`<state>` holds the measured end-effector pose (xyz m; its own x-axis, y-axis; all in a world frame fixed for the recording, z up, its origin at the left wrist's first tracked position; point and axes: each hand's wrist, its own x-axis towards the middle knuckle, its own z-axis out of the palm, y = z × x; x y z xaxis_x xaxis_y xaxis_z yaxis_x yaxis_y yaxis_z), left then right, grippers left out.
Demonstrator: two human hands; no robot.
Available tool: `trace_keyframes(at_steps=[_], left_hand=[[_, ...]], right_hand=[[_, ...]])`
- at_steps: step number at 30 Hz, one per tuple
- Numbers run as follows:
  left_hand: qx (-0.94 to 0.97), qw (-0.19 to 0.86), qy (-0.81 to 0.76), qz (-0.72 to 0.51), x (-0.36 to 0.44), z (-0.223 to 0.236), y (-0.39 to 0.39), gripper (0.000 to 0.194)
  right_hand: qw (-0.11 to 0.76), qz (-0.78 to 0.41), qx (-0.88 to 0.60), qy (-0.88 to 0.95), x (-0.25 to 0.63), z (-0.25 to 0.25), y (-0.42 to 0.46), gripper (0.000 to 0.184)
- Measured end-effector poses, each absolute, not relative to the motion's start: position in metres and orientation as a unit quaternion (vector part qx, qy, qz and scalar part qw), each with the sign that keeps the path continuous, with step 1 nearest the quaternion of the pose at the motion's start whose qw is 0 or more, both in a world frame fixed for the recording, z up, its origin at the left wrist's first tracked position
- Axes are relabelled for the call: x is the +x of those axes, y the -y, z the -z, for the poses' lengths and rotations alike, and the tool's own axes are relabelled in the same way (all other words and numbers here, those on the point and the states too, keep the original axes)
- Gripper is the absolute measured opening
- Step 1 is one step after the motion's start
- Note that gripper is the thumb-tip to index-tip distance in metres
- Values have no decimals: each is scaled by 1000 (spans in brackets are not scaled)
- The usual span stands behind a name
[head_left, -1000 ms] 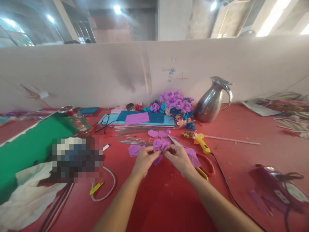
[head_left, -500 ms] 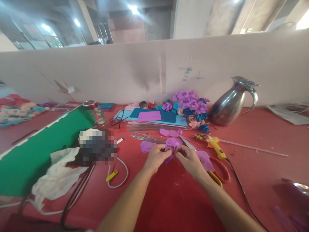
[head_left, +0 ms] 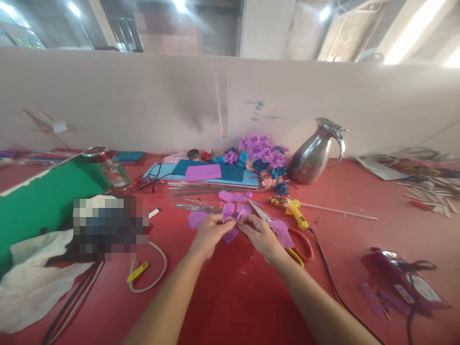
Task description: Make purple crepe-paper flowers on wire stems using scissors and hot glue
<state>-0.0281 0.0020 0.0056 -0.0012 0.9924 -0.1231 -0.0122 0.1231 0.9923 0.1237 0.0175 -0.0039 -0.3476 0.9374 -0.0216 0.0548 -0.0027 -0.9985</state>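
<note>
Both hands meet at the middle of the red table. My left hand (head_left: 211, 235) pinches a purple paper petal (head_left: 227, 211) between thumb and fingers. Close beside it, my right hand (head_left: 261, 235) has its fingertips closed on purple paper (head_left: 242, 215); whether this is the same piece as on the left I cannot tell. Scissors (head_left: 259, 211) with red and yellow handles lie partly under my right hand, with a crumpled purple petal (head_left: 282, 232) over them. Left of my left hand rests another loose purple petal (head_left: 197, 219). More purple petals (head_left: 235, 197) lie just beyond the hands.
A yellow glue gun (head_left: 297, 214) with its cord lies to the right. Behind are finished paper roses (head_left: 264, 151), paper sheets (head_left: 203, 172), eyeglasses (head_left: 154, 178), thin wires (head_left: 196, 206) and a metal jug (head_left: 312, 155). A glass jar (head_left: 113, 170) leans at left; a purple pouch (head_left: 409, 278) sits right.
The view has turned to the right, so things appear shifted left. The purple paper between my hands, bunched like a rose before, now shows as separate petals.
</note>
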Motion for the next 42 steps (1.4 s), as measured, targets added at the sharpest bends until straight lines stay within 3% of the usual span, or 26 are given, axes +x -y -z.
trace_keyframes(at_steps=[20, 28, 33, 35, 42], left_hand=[[426, 524, -545, -497, -35, -11, -5, 17], [341, 559, -528, -540, -43, -22, -7, 12], [404, 572, -551, -454, -39, -21, -5, 11], [424, 575, -546, -438, -38, -19, -4, 14], [428, 576, -522, -461, -31, -13, -4, 31]], right_hand=[[404, -594, -409, 562, 130, 2, -24, 25], [417, -387, -524, 634, 137, 11, -35, 5], [436, -576, -447, 528, 133, 2, -31, 33], [421, -625, -412, 512, 131, -1, -29, 35], [463, -597, -418, 504, 126, 4, -27, 31]])
